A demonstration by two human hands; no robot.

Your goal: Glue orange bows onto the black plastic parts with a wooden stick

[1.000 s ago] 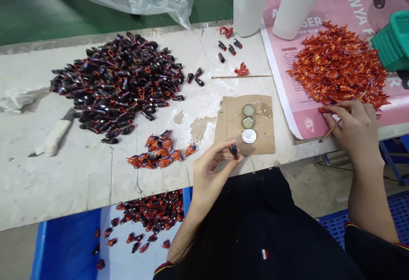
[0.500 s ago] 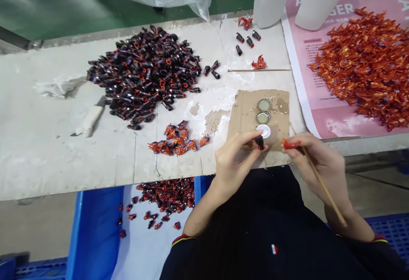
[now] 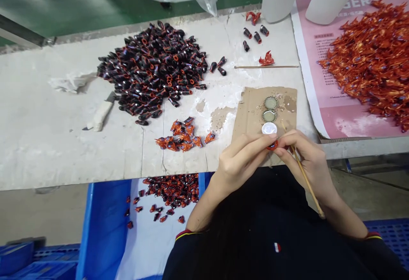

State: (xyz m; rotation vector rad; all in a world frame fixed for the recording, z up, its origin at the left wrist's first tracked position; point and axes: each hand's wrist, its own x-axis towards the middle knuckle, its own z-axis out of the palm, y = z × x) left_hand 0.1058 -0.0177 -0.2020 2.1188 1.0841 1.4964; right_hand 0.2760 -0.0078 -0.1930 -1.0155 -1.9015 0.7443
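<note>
My left hand point(image 3: 241, 158) and my right hand point(image 3: 303, 158) meet at the front edge of the bench, both closed. Between their fingertips is a small glossy orange-red part point(image 3: 272, 145), pressed to the black part in my left hand, which the fingers mostly hide. A thin wooden stick point(image 3: 305, 175) also lies in my right hand, slanting down past the wrist. Just beyond the fingers, a piece of cardboard point(image 3: 247, 111) carries a white round cap point(image 3: 269, 128) and two metal bottle caps point(image 3: 269, 115) in a row.
A heap of black parts point(image 3: 153, 71) fills the bench's middle. Joined orange pieces point(image 3: 183, 137) lie nearer. Orange parts point(image 3: 377, 62) cover a pink sheet point(image 3: 332, 120) at right. A second stick point(image 3: 271, 67), a wrapped blade point(image 3: 102, 114) and a blue bin point(image 3: 105, 224) are around.
My right hand has moved left to my left hand, bringing the orange-red part against the black part. The stick came along in it. The whole view has shifted slightly.
</note>
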